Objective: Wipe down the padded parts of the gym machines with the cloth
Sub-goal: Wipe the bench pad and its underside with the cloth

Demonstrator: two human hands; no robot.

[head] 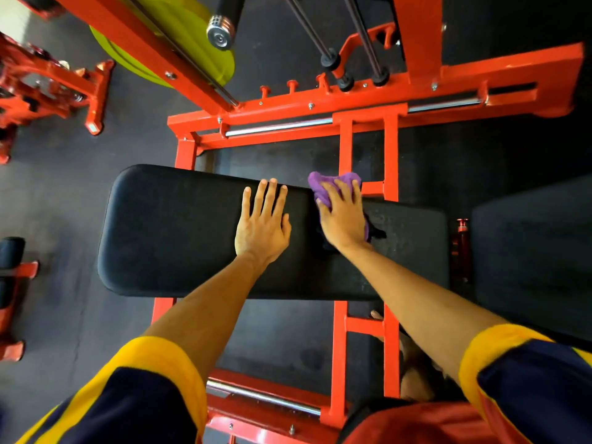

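A long black pad [179, 232] sits across an orange frame [339, 347], which stands on the dark floor [80, 187]. Near the pad's middle a left hand [262, 225] lies flat, fingers reaching its far edge. Just right of it, a right hand [344, 216] presses a bunched purple cloth [323, 184] onto the pad's far edge.

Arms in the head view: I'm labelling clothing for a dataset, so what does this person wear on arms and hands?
Both the left hand and right hand are bare: no gloves, rings or watch show. The left sleeve and right sleeve are short, dark navy, each ending in a wide yellow band.
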